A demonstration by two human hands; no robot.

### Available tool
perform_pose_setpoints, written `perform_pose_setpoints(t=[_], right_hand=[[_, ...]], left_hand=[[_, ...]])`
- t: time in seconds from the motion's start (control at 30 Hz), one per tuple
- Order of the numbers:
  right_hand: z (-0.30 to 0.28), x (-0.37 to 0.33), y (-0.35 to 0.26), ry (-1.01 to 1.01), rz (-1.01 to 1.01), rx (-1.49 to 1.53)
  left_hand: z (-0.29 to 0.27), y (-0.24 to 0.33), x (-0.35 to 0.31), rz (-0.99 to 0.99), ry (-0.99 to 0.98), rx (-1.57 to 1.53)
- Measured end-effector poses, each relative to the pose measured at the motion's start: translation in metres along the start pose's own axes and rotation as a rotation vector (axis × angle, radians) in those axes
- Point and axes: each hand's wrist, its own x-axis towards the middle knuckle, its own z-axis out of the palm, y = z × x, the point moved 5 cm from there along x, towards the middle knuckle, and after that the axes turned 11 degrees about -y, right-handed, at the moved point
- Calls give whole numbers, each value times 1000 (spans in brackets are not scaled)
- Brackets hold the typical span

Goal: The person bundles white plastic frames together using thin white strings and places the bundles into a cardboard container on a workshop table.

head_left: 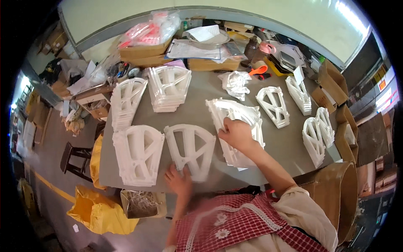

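Several white plastic fan-shaped frames with cut-out openings lie on the grey table. My left hand (179,179), slightly blurred, grips the lower left corner of one white plastic frame (192,145) near the table's front edge. To its right, my right hand (236,133) has its fingers curled at the inner part of a stack of white plastic frames (245,110); the fingertips are partly hidden. Another frame stack (138,153) sits left of my left hand. Farther back stand two more stacks, one at the left (128,98) and one beside it (170,86).
Single white frames (273,107) and small groups (315,138) lie on the right. Crumpled white plastic (236,85), an orange scoop (259,68) and a cardboard box (145,54) line the back. Open cartons (331,185) stand at the right edge; a yellow bag (100,214) and stool (75,159) are left.
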Motion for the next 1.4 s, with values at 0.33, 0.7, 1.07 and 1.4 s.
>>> perform_pose_setpoints(t=[0.33,0.7,1.07,1.4], right_hand=[[100,24,-124,-159,-211,-49],[168,32,-113,-129,-214,27],[150,9,-109,-352,-227,238],[130,-12,-115,-134,-450,0]], left_hand=[[-19,-4,24,-112,-229,-138],[-13,-6,16,-43,-151,-66],[-4,-11,19,199,-131,-244],[5,-11,8,318,-112,-199]])
